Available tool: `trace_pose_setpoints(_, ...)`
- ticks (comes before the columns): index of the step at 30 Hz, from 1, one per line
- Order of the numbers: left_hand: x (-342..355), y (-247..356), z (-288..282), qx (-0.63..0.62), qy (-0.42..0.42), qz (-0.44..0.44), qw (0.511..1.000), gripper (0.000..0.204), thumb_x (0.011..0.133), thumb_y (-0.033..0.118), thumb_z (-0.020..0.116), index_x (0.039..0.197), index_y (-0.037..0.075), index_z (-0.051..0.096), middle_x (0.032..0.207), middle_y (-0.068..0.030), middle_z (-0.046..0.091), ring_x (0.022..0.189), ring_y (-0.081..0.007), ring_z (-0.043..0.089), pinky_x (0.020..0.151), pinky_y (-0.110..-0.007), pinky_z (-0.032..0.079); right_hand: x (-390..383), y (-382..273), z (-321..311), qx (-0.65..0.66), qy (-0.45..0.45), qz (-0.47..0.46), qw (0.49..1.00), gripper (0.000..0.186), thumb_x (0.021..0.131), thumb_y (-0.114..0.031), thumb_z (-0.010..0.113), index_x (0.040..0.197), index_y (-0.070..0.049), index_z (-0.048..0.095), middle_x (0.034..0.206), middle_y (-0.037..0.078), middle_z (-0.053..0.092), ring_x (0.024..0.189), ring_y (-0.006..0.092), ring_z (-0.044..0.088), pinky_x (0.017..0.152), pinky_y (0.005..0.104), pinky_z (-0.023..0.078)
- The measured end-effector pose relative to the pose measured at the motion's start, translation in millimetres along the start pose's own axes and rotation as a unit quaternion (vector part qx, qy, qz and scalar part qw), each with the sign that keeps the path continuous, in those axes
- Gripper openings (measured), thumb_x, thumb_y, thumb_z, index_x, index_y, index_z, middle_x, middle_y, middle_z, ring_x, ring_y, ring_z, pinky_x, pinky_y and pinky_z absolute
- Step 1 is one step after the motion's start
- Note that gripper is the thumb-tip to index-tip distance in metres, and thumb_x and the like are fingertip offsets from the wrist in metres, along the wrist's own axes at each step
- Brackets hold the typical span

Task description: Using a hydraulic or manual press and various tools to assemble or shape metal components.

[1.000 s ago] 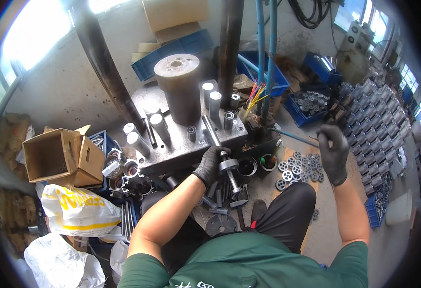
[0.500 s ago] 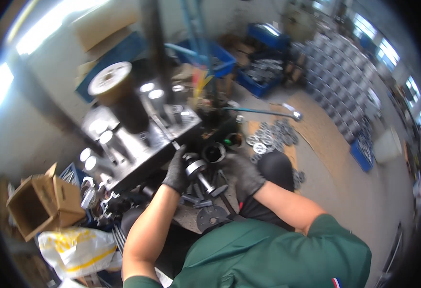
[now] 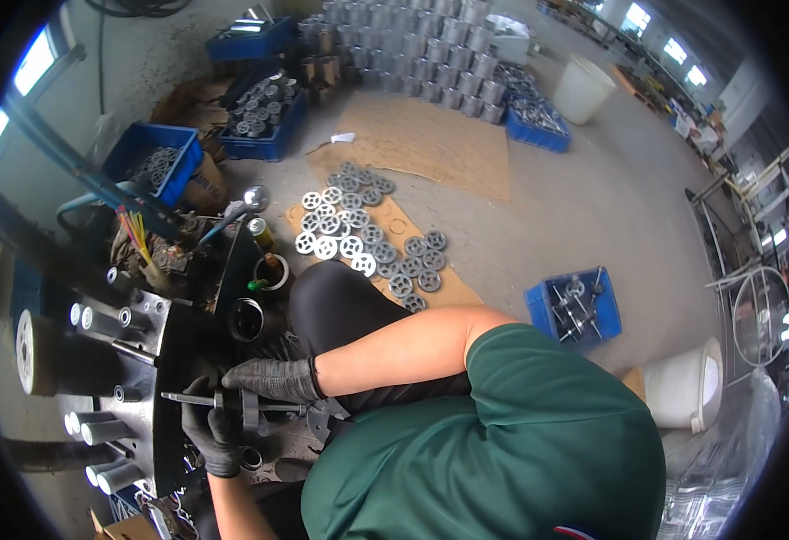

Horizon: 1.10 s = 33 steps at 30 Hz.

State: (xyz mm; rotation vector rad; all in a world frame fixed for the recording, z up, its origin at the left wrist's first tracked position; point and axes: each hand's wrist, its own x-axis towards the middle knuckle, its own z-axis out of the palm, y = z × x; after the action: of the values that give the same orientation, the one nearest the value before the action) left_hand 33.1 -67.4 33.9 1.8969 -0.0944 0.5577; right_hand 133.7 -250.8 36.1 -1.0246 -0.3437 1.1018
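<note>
My left hand (image 3: 211, 436), in a black glove, grips a steel shaft assembly (image 3: 250, 412) that lies sideways with a rod end and a wide round collar. My right hand (image 3: 271, 378), also gloved, is closed on the same assembly from above, beside the collar; some of its fingertips are hidden. Just left of both hands is a dark steel block (image 3: 147, 405) bearing a large cylinder (image 3: 70, 360), several short pale cylinders (image 3: 102, 430) and a rod (image 3: 133, 353). Dark open containers (image 3: 247, 318) sit above my hands, beside my bent knee.
Several spoked metal discs (image 3: 351, 247) lie on cardboard (image 3: 462, 288). Blue crates (image 3: 547, 135) of parts stand at the back before stacked metal cylinders (image 3: 430, 63). At right are a crate of shafts (image 3: 574, 310), a white bucket (image 3: 682, 391) and a metal rack (image 3: 745, 315). Pipes (image 3: 84, 162) run at left.
The view has swung rightward, bringing the right-hand crate and bucket in. My right hand has come from raised at the right onto the assembly, which my left hand still holds.
</note>
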Motion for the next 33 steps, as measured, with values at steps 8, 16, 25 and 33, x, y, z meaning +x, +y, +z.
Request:
trace_pose_setpoints(8, -13, -24, -5, 0.013, -0.054, -0.22, 0.974, 0.029, 0.11, 0.023, 0.067, 0.127, -0.001, 0.066, 0.112, -0.0053, 0.071, 0.102, -0.0154, 0.064, 0.093, -0.032, 0.055, -99, -82, -58, 0.203, -0.045, -0.298, 0.932, 0.038, 0.106, -0.04, 0.067, 0.115, -0.004, 0.074, 0.113, 0.013, 0.078, 0.109, 0.0243, 0.073, 0.106, 0.0384, 0.056)
trace_pose_setpoints(16, -24, -45, 4, 0.011, -0.215, -0.284, 0.934, 0.028, 0.107, 0.015, 0.068, 0.13, -0.001, 0.066, 0.114, -0.0054, 0.072, 0.106, -0.015, 0.064, 0.097, -0.03, 0.052, -234, -10, -234, 0.24, 0.451, -0.24, 0.825, 0.029, 0.103, -0.031, 0.055, 0.11, -0.005, 0.065, 0.085, 0.012, 0.074, 0.072, 0.0233, 0.072, 0.061, 0.0358, 0.062)
trace_pose_setpoints(25, -30, -30, 6, -0.02, -0.252, -0.32, 0.913, 0.027, 0.108, 0.009, 0.065, 0.133, 0.0, 0.064, 0.109, -0.0015, 0.069, 0.1, -0.0105, 0.062, 0.091, -0.025, 0.05, -508, 153, -415, 0.114, 0.813, 0.147, 0.552, 0.023, 0.102, -0.034, 0.06, 0.116, -0.021, 0.074, 0.107, 0.005, 0.078, 0.085, 0.0259, 0.069, 0.07, 0.0432, 0.058)
trace_pose_setpoints(33, -31, -34, 10, -0.04, -0.254, -0.324, 0.91, 0.025, 0.108, 0.009, 0.063, 0.131, 0.0, 0.064, 0.108, -0.0012, 0.069, 0.099, -0.0099, 0.061, 0.09, -0.025, 0.05, -627, 175, -412, 0.095, 0.967, -0.11, 0.207, 0.056, 0.101, -0.058, 0.065, 0.121, -0.006, 0.073, 0.117, 0.016, 0.076, 0.099, 0.0315, 0.073, 0.076, 0.0454, 0.06)
